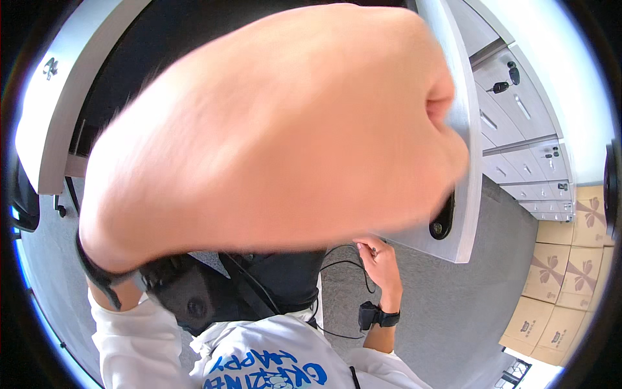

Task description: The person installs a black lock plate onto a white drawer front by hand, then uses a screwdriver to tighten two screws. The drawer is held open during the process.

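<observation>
My left hand (291, 136) fills much of the head view, very close and slightly blurred. Its back faces me, and the fingers curl away into a fist, so anything inside is hidden. A black wrist strap (97, 275) circles that wrist. Lower down, beside my body, is my right hand (381, 262), small and with its fingers drawn together. Whether something sits between those fingers is too small to make out. A thin black cable (363, 269) loops just left of this hand. On the right wrist is a black device on a band (376, 316).
A pale desk top (463, 236) with a black oval fitting (442, 223) reaches out behind my left hand. Grey drawer cabinets (518, 104) with hanging keys line the right side. Cardboard boxes (547, 275) are stacked beyond the grey floor (453, 318). A white cabinet edge (55, 139) stands left.
</observation>
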`<state>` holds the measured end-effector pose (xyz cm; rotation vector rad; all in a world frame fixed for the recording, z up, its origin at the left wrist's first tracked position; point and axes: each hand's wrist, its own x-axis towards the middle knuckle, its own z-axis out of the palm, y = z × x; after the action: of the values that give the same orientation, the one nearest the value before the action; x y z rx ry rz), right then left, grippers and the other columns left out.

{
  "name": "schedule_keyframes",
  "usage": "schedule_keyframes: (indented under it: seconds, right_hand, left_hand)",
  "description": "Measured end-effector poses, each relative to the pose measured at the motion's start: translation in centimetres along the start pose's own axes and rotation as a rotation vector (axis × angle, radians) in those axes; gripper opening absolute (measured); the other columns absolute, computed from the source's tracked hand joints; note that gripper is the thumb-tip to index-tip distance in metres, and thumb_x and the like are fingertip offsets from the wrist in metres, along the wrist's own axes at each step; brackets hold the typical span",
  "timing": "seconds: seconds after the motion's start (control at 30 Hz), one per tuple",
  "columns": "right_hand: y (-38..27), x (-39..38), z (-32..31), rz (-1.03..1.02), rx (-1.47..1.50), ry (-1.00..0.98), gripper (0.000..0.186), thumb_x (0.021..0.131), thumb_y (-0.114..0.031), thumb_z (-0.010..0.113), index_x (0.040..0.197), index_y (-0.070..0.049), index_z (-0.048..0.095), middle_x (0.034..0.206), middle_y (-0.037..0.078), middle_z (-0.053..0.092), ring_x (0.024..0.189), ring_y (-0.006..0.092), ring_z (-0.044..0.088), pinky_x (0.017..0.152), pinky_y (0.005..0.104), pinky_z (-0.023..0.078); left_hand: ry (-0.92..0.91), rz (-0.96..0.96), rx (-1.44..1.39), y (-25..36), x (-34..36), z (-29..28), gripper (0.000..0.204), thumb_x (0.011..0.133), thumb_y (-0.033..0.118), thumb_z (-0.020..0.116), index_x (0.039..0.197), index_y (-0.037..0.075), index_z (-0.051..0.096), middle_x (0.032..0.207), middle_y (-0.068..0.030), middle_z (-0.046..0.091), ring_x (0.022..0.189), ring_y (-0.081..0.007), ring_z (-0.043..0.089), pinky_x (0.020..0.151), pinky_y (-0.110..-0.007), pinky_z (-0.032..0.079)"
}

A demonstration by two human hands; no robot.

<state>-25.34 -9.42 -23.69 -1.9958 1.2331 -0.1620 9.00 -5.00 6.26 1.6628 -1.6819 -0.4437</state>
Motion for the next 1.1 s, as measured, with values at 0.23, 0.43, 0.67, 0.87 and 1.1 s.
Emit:
schedule_keyframes:
  seconds: [0.23, 0.43, 0.67, 0.87, 1.1]
  right_hand:
    - [-1.2, -0.3, -0.3, -0.26, -0.15, 0.115, 0.025, 0.093, -0.03, 0.071, 0.105, -0.009, 0.078, 0.106, 0.012, 0.077, 0.096, 0.0339, 0.072, 0.085, 0.0441, 0.056]
    - [-2.0, 0.0, -1.0, -0.495, -0.456, 0.328, 0.028, 0.096, -0.033, 0.069, 0.11, -0.01, 0.076, 0.1, 0.009, 0.077, 0.087, 0.0293, 0.073, 0.078, 0.0406, 0.056]
    - [-2.4, -0.1, -0.9, 0.099, 0.159, -0.248, 0.033, 0.109, -0.025, 0.048, 0.119, -0.001, 0.067, 0.084, 0.008, 0.071, 0.053, 0.0131, 0.06, 0.053, 0.0301, 0.048]
    - [2.4, -1.5, 3.1, 0.256, 0.126, -0.162, 0.031, 0.107, -0.016, 0.044, 0.12, 0.001, 0.065, 0.087, 0.014, 0.071, 0.059, 0.0194, 0.067, 0.055, 0.0332, 0.053]
    - [8.1, -5.0, 1.1, 0.426, 0.228, 0.196, 0.026, 0.103, -0.013, 0.049, 0.115, 0.002, 0.066, 0.083, 0.012, 0.071, 0.051, 0.017, 0.063, 0.047, 0.0307, 0.05]
  left_hand:
    - [0.193, 0.082, -0.086, -0.5, -1.8, 1.3, 0.011, 0.084, 0.011, 0.065, 0.081, 0.001, 0.064, 0.071, -0.0116, 0.06, 0.061, -0.0215, 0.055, 0.057, -0.032, 0.041]
    - [0.256, 0.146, -0.075, -1.0, -6.5, 1.1, 0.009, 0.086, 0.01, 0.068, 0.087, 0.002, 0.068, 0.075, -0.0094, 0.063, 0.062, -0.0177, 0.054, 0.057, -0.03, 0.039]
    - [0.226, 0.082, -0.096, -3.4, -14.1, 1.4, 0.009, 0.087, 0.01, 0.071, 0.093, 0.003, 0.072, 0.079, -0.007, 0.066, 0.063, -0.0134, 0.052, 0.058, -0.027, 0.036]
    - [0.274, -0.107, -0.18, -5.3, -19.7, 3.2, 0.007, 0.085, 0.005, 0.073, 0.09, 0.001, 0.073, 0.08, -0.0081, 0.069, 0.061, -0.0137, 0.052, 0.056, -0.027, 0.036]
    - [0.221, -0.19, -0.165, -6.0, -23.8, 3.0, 0.007, 0.083, 0.0, 0.07, 0.09, -0.001, 0.071, 0.078, -0.0074, 0.064, 0.066, -0.0132, 0.052, 0.059, -0.025, 0.038]
